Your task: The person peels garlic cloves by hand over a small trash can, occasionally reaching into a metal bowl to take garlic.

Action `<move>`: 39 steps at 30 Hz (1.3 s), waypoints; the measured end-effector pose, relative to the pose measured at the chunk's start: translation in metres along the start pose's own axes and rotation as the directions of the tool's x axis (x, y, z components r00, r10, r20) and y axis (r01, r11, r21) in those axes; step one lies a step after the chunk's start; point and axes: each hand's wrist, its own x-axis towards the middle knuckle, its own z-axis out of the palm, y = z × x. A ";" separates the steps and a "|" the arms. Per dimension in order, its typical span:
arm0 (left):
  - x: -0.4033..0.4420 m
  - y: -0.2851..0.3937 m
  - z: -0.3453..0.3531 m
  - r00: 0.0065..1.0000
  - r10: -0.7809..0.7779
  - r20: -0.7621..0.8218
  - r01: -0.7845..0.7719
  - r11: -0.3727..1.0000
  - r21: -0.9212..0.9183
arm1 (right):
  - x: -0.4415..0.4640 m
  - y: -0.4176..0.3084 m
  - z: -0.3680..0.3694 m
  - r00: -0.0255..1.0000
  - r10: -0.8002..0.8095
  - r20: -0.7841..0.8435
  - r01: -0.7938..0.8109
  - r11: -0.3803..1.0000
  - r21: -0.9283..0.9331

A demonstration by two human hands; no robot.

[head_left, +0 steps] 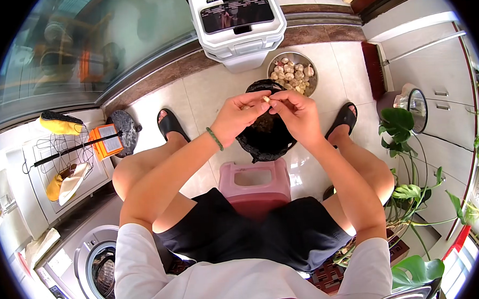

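A small pale garlic clove is pinched between the fingertips of both hands. My left hand comes in from the left, a green bracelet on its wrist, its thumb and index finger closed on the clove. From the other side, my right hand grips the same clove with thumb and forefinger. Directly below both hands stands a bin lined with a black bag, dark scraps inside it. A metal bowl behind the right hand holds several whole garlic bulbs and loose cloves.
Between my legs is a pink plastic stool. A white bucket unit stands beyond the bin. A washing machine and wire rack are at left; a leafy plant and white cabinets at right.
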 end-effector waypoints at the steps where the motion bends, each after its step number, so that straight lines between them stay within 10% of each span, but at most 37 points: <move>1: -0.001 0.003 0.005 0.999 0.036 -0.028 -0.034 0.998 0.048 | 0.000 0.000 0.000 1.000 -0.009 0.005 0.009 1.000 -0.008; 12: 0.001 -0.010 -0.003 0.981 0.188 -0.052 -0.173 0.963 0.206 | 0.001 -0.003 0.006 0.998 0.052 -0.022 -0.051 0.998 0.031; 20: 0.002 -0.011 -0.001 0.786 0.612 0.086 -0.530 0.597 0.602 | -0.001 -0.002 0.006 0.997 -0.081 0.010 0.081 0.993 -0.083; 32: -0.002 -0.006 -0.002 0.952 0.299 -0.068 -0.268 0.919 0.288 | 0.002 0.000 0.004 0.983 0.126 -0.133 -0.115 0.990 0.084; 39: 0.002 -0.010 -0.002 0.930 0.364 -0.046 -0.327 0.880 0.345 | 0.000 -0.005 0.009 0.994 0.056 -0.094 -0.050 0.996 0.071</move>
